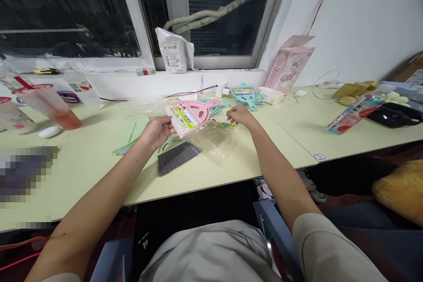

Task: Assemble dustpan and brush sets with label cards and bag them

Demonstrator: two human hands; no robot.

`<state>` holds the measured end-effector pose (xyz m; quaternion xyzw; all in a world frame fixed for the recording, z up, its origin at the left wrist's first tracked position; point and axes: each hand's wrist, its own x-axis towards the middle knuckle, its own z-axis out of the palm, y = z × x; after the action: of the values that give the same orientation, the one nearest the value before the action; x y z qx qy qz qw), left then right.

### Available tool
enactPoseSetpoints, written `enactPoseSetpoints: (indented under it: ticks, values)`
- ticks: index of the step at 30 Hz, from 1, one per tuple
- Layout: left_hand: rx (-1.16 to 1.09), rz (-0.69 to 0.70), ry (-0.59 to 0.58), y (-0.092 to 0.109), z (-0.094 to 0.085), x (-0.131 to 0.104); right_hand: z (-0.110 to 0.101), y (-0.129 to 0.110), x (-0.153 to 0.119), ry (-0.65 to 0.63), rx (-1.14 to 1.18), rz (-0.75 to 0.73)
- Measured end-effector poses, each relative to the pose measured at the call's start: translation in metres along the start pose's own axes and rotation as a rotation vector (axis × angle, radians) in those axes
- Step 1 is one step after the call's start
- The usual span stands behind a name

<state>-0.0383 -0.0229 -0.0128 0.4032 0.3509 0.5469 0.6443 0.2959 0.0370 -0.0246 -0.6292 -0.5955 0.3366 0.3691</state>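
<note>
The left hand [156, 132] holds a pink dustpan [205, 107] by its left edge, with the fingers closed on it. The dustpan is above the table [287, 141], in front of the person, tilted, and its handle points to the right, with 1 loop at the end. A colourful label [185, 119] covers much of its wide part; it is mainly white, yellow and green, with small red pictures and printed text, too small to read. The right hand [240, 115] is near a clear plastic bag [214, 141], its fingers bent and the gap between them narrow; I cannot tell if they pinch the bag. A brush [178, 157] with grey bristles lies below the dustpan, and 1 light green dustpan [136, 127] is to the left.
</note>
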Motion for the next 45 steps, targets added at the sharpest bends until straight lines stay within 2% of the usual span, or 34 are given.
enactPoseSetpoints:
  ticks: [3, 7, 9, 12, 16, 19, 28, 32, 35, 38, 42, 45]
  values:
    - [0.017, 0.009, -0.010, 0.000, -0.003, 0.001, 0.007, 0.004, 0.000, -0.053, -0.361, -0.069]
    - [0.009, 0.000, 0.001, -0.002, -0.001, 0.000, 0.022, 0.003, -0.005, -0.108, -0.534, -0.056]
    - [0.000, -0.010, 0.014, -0.003, -0.001, 0.000, 0.025, 0.004, -0.005, -0.152, -0.536, -0.046]
    - [-0.002, -0.016, 0.016, -0.004, -0.001, 0.001, 0.024, 0.007, -0.003, -0.203, -0.417, -0.025]
    - [-0.008, -0.029, 0.014, -0.003, -0.001, 0.002, 0.020, 0.010, 0.000, -0.181, -0.241, 0.012]
    - [-0.013, -0.038, 0.021, -0.003, 0.000, 0.001, 0.019, 0.009, 0.000, -0.175, -0.304, 0.011]
    - [0.003, -0.037, 0.022, -0.003, 0.002, -0.001, 0.022, -0.003, -0.014, -0.290, -0.388, -0.050]
    - [0.011, -0.036, 0.030, -0.003, 0.002, -0.001, 0.025, -0.001, -0.013, -0.321, -0.241, -0.076]
    - [0.001, -0.044, 0.036, -0.002, 0.003, -0.002, 0.018, 0.001, -0.009, -0.325, -0.068, -0.066]
    - [-0.017, -0.045, 0.041, -0.001, 0.003, -0.002, -0.002, 0.004, -0.005, -0.276, 0.184, -0.022]
    - [-0.001, -0.053, 0.029, 0.001, 0.001, -0.001, -0.035, 0.011, 0.000, -0.166, 0.529, 0.127]
    - [0.059, -0.058, -0.006, 0.001, -0.003, 0.000, -0.047, 0.017, 0.003, -0.102, 0.623, 0.157]
